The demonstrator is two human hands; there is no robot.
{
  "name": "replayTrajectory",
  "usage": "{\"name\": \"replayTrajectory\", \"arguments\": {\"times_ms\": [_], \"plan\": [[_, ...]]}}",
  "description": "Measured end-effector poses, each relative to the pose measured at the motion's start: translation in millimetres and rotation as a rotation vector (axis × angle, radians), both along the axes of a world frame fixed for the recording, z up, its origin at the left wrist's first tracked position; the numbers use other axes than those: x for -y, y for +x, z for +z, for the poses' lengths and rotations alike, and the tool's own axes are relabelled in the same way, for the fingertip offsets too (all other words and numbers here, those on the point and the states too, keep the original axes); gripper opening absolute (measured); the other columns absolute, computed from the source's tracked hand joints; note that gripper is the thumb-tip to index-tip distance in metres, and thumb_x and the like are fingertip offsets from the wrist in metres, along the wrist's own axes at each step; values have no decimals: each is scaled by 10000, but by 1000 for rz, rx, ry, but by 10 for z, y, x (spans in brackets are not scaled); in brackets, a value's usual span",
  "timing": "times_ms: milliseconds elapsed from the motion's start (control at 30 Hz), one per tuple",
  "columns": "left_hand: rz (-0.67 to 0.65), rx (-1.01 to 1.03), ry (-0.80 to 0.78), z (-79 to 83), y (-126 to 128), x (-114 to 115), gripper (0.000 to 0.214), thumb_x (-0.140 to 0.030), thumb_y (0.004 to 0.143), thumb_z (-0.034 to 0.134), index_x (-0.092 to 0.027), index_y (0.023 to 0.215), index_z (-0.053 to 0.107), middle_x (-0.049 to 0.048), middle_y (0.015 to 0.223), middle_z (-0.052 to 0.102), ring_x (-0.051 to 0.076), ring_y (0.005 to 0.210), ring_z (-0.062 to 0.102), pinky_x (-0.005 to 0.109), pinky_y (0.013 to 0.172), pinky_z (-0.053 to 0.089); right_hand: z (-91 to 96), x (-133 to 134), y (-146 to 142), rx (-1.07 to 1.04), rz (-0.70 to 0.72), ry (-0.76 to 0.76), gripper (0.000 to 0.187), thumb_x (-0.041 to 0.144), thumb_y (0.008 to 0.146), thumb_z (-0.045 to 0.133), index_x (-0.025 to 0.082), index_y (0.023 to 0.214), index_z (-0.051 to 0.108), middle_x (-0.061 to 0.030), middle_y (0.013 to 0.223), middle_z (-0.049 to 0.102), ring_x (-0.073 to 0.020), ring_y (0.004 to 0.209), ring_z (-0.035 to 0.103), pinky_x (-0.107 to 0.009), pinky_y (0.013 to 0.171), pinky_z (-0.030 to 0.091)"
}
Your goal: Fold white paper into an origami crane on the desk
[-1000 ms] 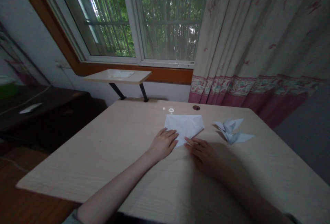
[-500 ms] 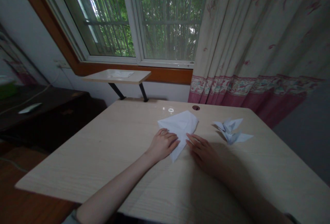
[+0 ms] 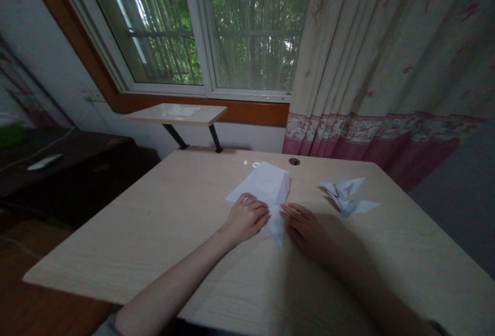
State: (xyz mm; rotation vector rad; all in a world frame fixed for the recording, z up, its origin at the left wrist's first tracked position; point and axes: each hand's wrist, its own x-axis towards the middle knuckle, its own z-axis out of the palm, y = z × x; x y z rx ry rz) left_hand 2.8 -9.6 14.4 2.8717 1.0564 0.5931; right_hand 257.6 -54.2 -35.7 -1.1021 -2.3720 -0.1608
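Note:
A folded sheet of white paper [image 3: 270,177] lies on the wooden tabletop in front of me, one narrow point toward me. My left hand [image 3: 249,217] lies over its left side, with bent fingers closed on the paper and covering part of it. At the right edge, the fingertips of my right hand [image 3: 303,226] grip the paper near its narrow part; the thumb is mostly hidden. To the right of that hand, apart from it, stands a folded white origami figure [image 3: 348,197] with pointed wings.
The pale wooden desk [image 3: 154,222] has a round cable hole [image 3: 294,161] near its back edge. A small raised shelf [image 3: 207,114] at the back left carries some white paper [image 3: 181,111]. Behind are a window and a curtain [image 3: 340,67]; a dark cabinet [image 3: 77,171] stands left.
The folded paper has turned: its near point has swung to the right and its far end to the left. Both hands remain in nearly the same place.

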Motion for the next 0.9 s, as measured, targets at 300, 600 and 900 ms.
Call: {"name": "replayTrajectory", "arguments": {"times_ms": [300, 600, 900], "plan": [[9, 37, -55, -133, -5, -39, 201, -261, 1008, 557, -204, 1136, 701, 63, 1222, 725, 251, 1102, 666, 405, 964, 523, -20, 6, -25, -24, 3, -57, 484, 127, 983, 439, 203, 1454, 523, -113, 1396, 639, -249, 1288, 578, -499, 1089, 517], [-28, 45, -102, -115, -24, -39, 255, -229, 1008, 526, -224, 1207, 685, 64, 1233, 709, 242, 1141, 648, 382, 982, 545, -32, 14, -23, -3, -15, -40, 455, 136, 990, 438, 198, 1427, 545, -113, 1397, 628, -266, 1300, 549, -522, 1107, 488], [-49, -3, -50, -121, -22, -39, 332, -205, 1012, 511, -255, 1298, 672, 76, 1283, 668, 258, 1164, 607, 417, 1005, 525, -36, 3, -27, -37, -30, -46, 442, 153, 976, 462, 225, 1400, 566, -115, 1370, 640, -258, 1277, 573, -518, 1095, 492]]}}
